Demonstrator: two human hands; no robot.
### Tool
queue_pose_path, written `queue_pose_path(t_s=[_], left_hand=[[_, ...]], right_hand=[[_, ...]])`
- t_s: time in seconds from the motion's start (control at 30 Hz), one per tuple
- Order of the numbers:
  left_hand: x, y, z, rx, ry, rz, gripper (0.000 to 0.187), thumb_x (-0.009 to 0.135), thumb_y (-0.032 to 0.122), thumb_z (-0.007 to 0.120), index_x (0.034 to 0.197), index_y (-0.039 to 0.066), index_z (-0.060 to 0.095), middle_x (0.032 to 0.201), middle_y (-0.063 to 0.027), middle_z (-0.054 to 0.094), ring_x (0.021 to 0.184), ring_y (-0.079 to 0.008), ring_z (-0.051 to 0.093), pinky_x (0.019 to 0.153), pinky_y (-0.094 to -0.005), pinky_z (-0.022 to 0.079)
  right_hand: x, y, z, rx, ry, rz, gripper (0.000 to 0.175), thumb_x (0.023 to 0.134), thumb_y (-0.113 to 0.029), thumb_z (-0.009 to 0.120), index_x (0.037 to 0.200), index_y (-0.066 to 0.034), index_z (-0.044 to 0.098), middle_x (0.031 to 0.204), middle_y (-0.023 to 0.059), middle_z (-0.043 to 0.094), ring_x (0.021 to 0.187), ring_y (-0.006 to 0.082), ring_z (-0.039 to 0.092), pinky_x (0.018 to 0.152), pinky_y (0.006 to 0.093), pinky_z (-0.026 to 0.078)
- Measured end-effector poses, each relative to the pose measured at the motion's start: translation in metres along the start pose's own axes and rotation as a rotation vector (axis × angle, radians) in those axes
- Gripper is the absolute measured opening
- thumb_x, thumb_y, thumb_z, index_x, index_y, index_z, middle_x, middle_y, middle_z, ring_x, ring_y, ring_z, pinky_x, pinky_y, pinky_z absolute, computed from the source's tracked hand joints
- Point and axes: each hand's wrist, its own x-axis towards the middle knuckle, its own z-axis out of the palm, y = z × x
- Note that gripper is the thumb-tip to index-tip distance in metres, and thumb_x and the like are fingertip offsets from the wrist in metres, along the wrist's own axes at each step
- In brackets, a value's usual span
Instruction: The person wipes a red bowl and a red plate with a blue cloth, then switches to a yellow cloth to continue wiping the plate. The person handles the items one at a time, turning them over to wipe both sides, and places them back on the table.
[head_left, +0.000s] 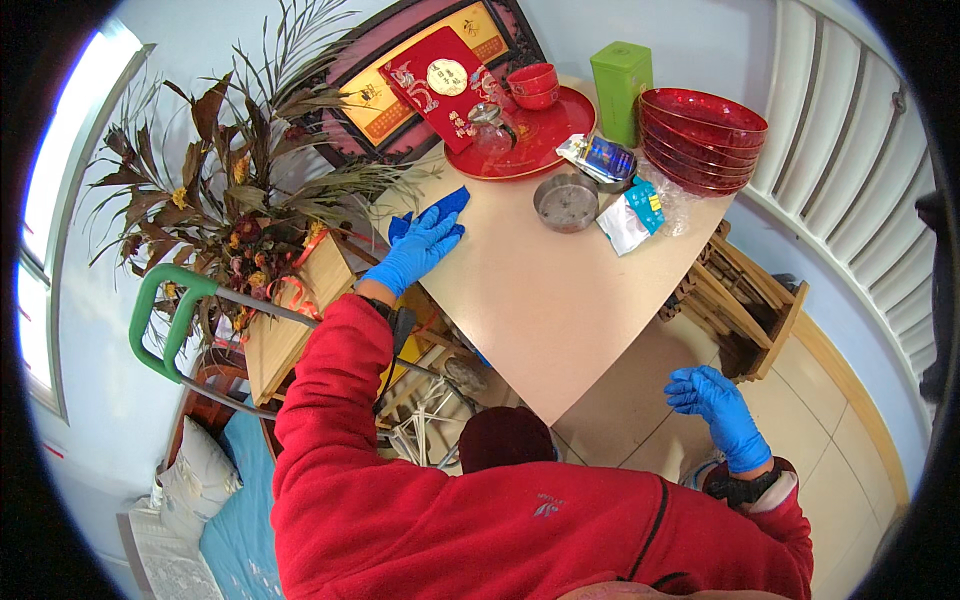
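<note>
My left hand (420, 251), in a blue rubber glove, presses a dark blue cloth (453, 201) flat against the left edge of a pale table top (555, 300). Parts of the cloth stick out beyond the fingertips and beside the thumb; the rest is hidden under the palm. To the right of the table's near corner, my right hand (712, 409) hangs over the floor in a matching glove. Its fingers are loosely bent and hold nothing visible.
Toward the back stand a red tray (540, 154) with red bowls (534, 86), a glass pot (491, 131), a green tin (622, 90) and stacked red bowls (701, 142). A metal dish (567, 204) and packets (630, 217) lie nearer. Dried flowers (247, 202) crowd the left.
</note>
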Motion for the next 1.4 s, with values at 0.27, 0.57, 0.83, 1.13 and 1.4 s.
queue_pose_path(t_s=[0.27,0.57,0.83,1.13,1.4], left_hand=[[0.031,-0.04,-0.022,-0.326,-0.052,-0.201,0.049,0.099,0.043,0.053,0.144,0.023,0.051,0.151,0.0012,0.047,0.13,-0.0197,0.051,0.109,-0.0394,0.034],[0.15,-0.078,-0.085,-0.417,0.509,-0.614,0.05,0.09,0.032,0.068,0.129,0.003,0.059,0.113,-0.0178,0.07,0.09,-0.0314,0.069,0.078,-0.0394,0.054],[0.212,-0.13,-0.048,-1.298,0.807,-0.45,0.055,0.085,-0.001,0.066,0.137,0.0,0.047,0.12,-0.0178,0.065,0.1,-0.031,0.067,0.085,-0.0421,0.057],[0.232,-0.161,-0.032,-1.273,0.763,-0.367,0.047,0.086,-0.004,0.062,0.132,0.003,0.052,0.123,-0.0186,0.064,0.104,-0.0373,0.065,0.089,-0.0492,0.056],[0.237,-0.13,-0.031,-1.225,0.922,-0.357,0.041,0.085,-0.005,0.065,0.125,-0.001,0.056,0.121,-0.0182,0.066,0.1,-0.034,0.066,0.088,-0.0462,0.055]], right_hand=[[0.0,0.004,-0.008,0.003,0.034,0.031,0.038,0.104,-0.034,0.05,0.121,-0.0028,0.061,0.108,0.0124,0.069,0.094,0.0219,0.067,0.087,0.0343,0.052],[0.02,0.013,-0.02,0.045,0.129,0.132,0.033,0.104,-0.027,0.049,0.118,0.0,0.064,0.105,0.0147,0.07,0.093,0.024,0.068,0.084,0.0347,0.054],[0.041,0.01,-0.034,0.024,0.181,0.207,0.032,0.103,-0.024,0.049,0.117,0.0016,0.063,0.104,0.0158,0.07,0.093,0.0257,0.069,0.084,0.0344,0.055],[0.06,0.009,-0.039,-0.013,0.05,0.183,0.04,0.104,-0.03,0.049,0.125,0.0033,0.058,0.114,0.0169,0.067,0.1,0.0265,0.068,0.088,0.036,0.054],[0.068,0.013,-0.041,0.003,-0.006,0.191,0.046,0.104,-0.035,0.05,0.129,0.003,0.056,0.118,0.0177,0.067,0.102,0.0279,0.067,0.09,0.0377,0.053]])
